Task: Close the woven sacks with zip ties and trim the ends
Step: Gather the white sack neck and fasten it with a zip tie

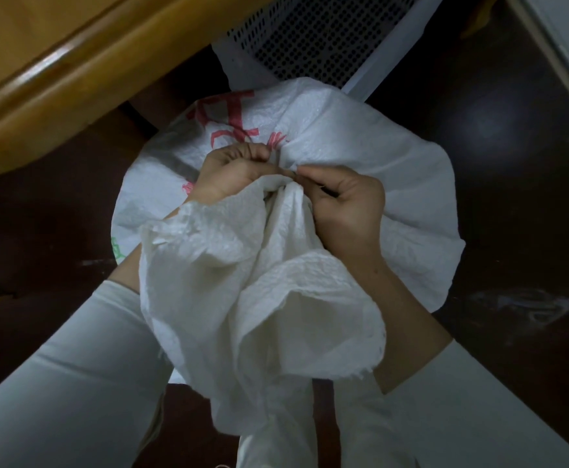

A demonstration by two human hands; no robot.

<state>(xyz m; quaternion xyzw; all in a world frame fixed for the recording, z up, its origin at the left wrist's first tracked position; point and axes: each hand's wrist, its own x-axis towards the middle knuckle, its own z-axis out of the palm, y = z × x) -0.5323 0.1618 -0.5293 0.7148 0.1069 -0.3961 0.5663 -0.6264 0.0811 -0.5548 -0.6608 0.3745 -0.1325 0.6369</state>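
Note:
A full white woven sack (360, 153) with red print stands on the dark floor below me. Its loose top (262, 282) is gathered into a neck and flops toward me. My left hand (232, 173) grips the gathered neck from the left, fingers curled. My right hand (347, 204) pinches something thin at the neck between thumb and forefinger; it looks like a zip tie (294, 173), but only a sliver shows. The rest of the tie is hidden by fabric and fingers.
A wooden furniture edge (73, 62) runs across the upper left. A white perforated plastic basket (316, 32) stands just behind the sack. Dark floor (512, 163) surrounds the sack, with a pale frame (566, 45) at the upper right.

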